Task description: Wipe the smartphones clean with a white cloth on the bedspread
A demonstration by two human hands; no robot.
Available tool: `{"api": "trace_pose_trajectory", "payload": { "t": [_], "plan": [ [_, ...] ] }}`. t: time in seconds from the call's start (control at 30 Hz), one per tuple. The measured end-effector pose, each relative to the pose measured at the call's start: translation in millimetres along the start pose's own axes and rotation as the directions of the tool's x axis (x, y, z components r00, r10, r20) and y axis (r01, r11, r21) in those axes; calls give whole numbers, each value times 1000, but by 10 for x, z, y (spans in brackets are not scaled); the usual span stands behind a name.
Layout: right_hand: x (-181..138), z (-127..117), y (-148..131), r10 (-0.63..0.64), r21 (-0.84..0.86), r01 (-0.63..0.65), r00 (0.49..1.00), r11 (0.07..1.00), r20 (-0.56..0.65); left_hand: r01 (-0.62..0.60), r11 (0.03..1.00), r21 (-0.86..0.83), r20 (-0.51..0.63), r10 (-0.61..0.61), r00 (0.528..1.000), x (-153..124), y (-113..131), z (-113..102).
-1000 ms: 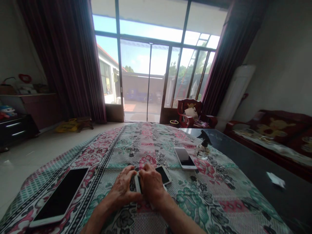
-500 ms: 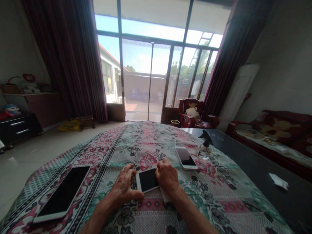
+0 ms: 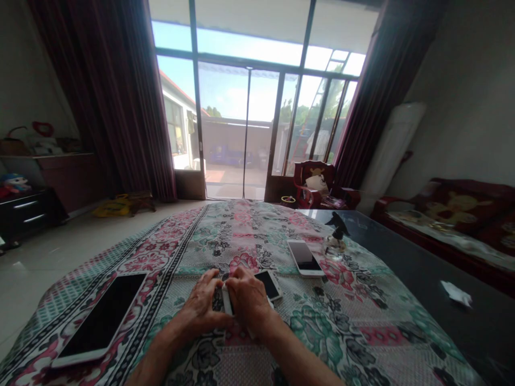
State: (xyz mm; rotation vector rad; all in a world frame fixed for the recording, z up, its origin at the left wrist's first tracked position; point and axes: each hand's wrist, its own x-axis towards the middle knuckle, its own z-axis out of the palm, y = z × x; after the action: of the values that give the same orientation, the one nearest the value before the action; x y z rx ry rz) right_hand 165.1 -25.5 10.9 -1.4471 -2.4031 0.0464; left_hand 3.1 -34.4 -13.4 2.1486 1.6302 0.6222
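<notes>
A white-framed phone [image 3: 270, 284] with a dark screen lies face up on the floral cloth in front of me. My left hand [image 3: 202, 306] grips its left end, thumb below and fingers above. My right hand [image 3: 248, 299] rests on top of the screen with bent fingers and covers most of it. A bit of white cloth [image 3: 250, 335] shows under that wrist, and the hand seems to press it on the glass. Only the phone's right end is visible.
A second white phone [image 3: 304, 258] lies further right, beside a small glass bottle [image 3: 335, 244]. A large tablet [image 3: 100, 319] lies at the left on the floral tablecloth [image 3: 362, 321]. A scrap of paper [image 3: 455, 294] sits on the dark glass table at the right.
My right hand slid from the phone's right end back left across the screen, covering it again. The left hand kept its hold on the left end.
</notes>
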Motion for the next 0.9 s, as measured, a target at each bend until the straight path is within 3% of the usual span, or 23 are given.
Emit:
{"api": "trace_pose_trajectory", "payload": {
  "t": [0.13, 0.47, 0.7, 0.9],
  "plan": [
    [10, -17, 52, 18, -17, -18, 999, 1000, -35, -48, 995, -83, 68, 54, 996, -33, -35, -69],
    [-47, -30, 37, -152, 70, 152, 988, 986, -6, -27, 996, -83, 89, 35, 995, -36, -38, -85],
    [-28, 21, 15, -84, 64, 87, 995, 994, -55, -62, 993, -105, 96, 72, 993, -44, -77, -108],
    [-77, -47, 21, -159, 85, 159, 987, 984, 0, -53, 993, -108, 142, 68, 987, -58, -55, -164]
  ]
}}
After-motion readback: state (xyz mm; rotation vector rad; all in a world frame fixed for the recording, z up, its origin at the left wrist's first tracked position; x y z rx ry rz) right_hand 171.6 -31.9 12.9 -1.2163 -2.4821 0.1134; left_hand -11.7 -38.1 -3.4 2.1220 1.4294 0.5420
